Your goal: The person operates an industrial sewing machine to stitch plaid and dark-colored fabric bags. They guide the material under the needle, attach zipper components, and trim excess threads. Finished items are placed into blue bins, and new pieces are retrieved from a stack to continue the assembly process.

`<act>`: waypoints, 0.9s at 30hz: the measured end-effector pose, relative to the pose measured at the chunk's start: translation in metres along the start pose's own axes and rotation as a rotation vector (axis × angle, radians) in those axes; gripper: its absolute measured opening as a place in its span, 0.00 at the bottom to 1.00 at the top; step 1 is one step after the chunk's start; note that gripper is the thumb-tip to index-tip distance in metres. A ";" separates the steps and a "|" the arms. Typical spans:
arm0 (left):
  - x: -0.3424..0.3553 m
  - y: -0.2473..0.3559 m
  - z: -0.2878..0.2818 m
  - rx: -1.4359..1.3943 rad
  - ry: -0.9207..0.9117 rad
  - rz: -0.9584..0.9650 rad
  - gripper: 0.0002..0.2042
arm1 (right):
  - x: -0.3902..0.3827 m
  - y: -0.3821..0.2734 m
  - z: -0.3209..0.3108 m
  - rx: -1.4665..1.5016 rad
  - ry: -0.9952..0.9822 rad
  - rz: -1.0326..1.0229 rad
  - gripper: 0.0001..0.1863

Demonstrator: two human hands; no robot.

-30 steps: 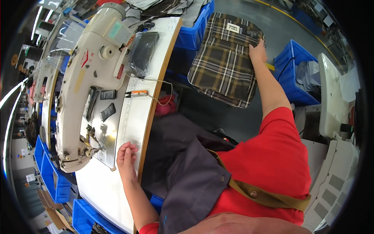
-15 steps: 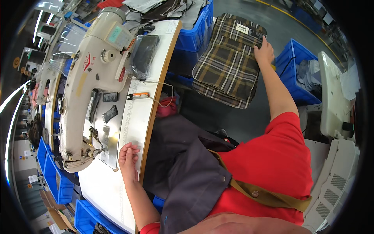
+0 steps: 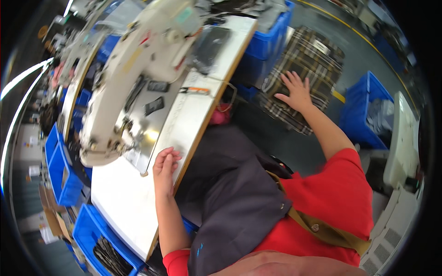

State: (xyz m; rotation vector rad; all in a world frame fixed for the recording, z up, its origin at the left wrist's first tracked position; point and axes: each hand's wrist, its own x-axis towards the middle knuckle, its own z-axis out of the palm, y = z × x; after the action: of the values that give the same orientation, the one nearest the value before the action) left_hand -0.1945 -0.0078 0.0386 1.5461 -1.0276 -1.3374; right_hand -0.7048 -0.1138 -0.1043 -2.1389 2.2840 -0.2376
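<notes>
My right hand (image 3: 297,93) lies with fingers spread over a stack of brown, white and yellow plaid bags or bag panels (image 3: 317,69), slightly blurred, to the right of the sewing table. A pale label (image 3: 321,46) sits near the stack's far end. Over the front edge of the white table (image 3: 133,207) is my left hand (image 3: 166,166), fingers curled and the thumb against them; whatever they may hold is hidden. Beside it stands a white sewing machine (image 3: 133,69) with its needle area (image 3: 131,138) close to my fingers. Orange-handled thread snips (image 3: 197,90) lie on the table.
Two small black packets (image 3: 154,106) rest on the machine bed, and a dark plastic-wrapped bundle (image 3: 209,48) lies farther back. Blue bins stand at the back (image 3: 267,43), at the right (image 3: 363,110) and at the lower left (image 3: 92,230). A dark apron (image 3: 230,179) covers my lap.
My right hand has moved from the stack's far right edge to its nearer left part, fingers now spread. The view has turned and shifted; my left hand stays curled near the machine.
</notes>
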 end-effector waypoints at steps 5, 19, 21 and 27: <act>-0.024 0.004 -0.024 0.050 0.066 0.027 0.13 | 0.012 -0.006 -0.001 0.063 0.228 -0.166 0.40; -0.183 -0.028 -0.351 0.341 1.232 0.262 0.14 | 0.011 -0.261 -0.075 0.491 0.416 -1.021 0.20; -0.229 -0.039 -0.411 0.430 1.446 0.315 0.15 | 0.004 -0.282 -0.078 0.496 0.398 -1.115 0.20; -0.337 -0.048 -0.488 0.736 2.012 -0.112 0.18 | -0.005 -0.301 -0.072 0.455 0.355 -1.149 0.17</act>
State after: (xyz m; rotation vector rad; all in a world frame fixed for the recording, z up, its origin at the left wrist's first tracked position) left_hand 0.2600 0.3622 0.1444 2.2961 0.0362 0.9357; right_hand -0.4138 -0.1191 -0.0002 -2.9264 0.6401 -1.0419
